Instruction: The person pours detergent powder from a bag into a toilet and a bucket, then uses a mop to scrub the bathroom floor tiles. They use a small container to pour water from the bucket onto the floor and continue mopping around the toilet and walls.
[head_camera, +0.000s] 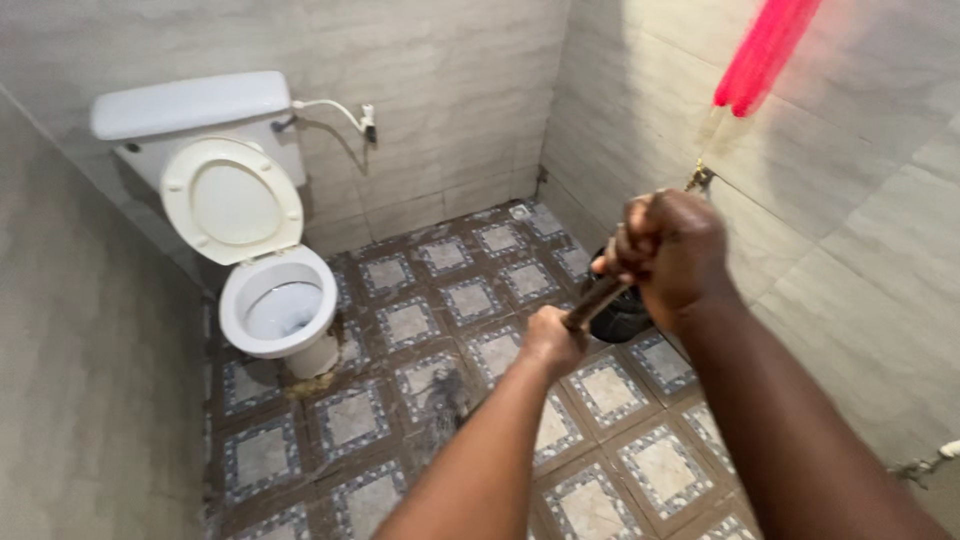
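Both of my hands grip a brown wooden handle (596, 300) that slants down toward the floor. My left hand (551, 340) is closed around its lower part. Higher up and to the right, my right hand (668, 256) is closed around the upper part. The rest of the handle is hidden behind my left forearm. A dark blurred patch (446, 396) lies on the patterned floor tiles left of my left arm; I cannot tell whether it is the tool's head or a wet mark.
A white toilet (277, 305) with its seat and lid raised stands at the back left, with brown grime at its base. A black round container (625, 318) sits by the right wall, behind my hands. A red and white object (760, 50) hangs at the upper right.
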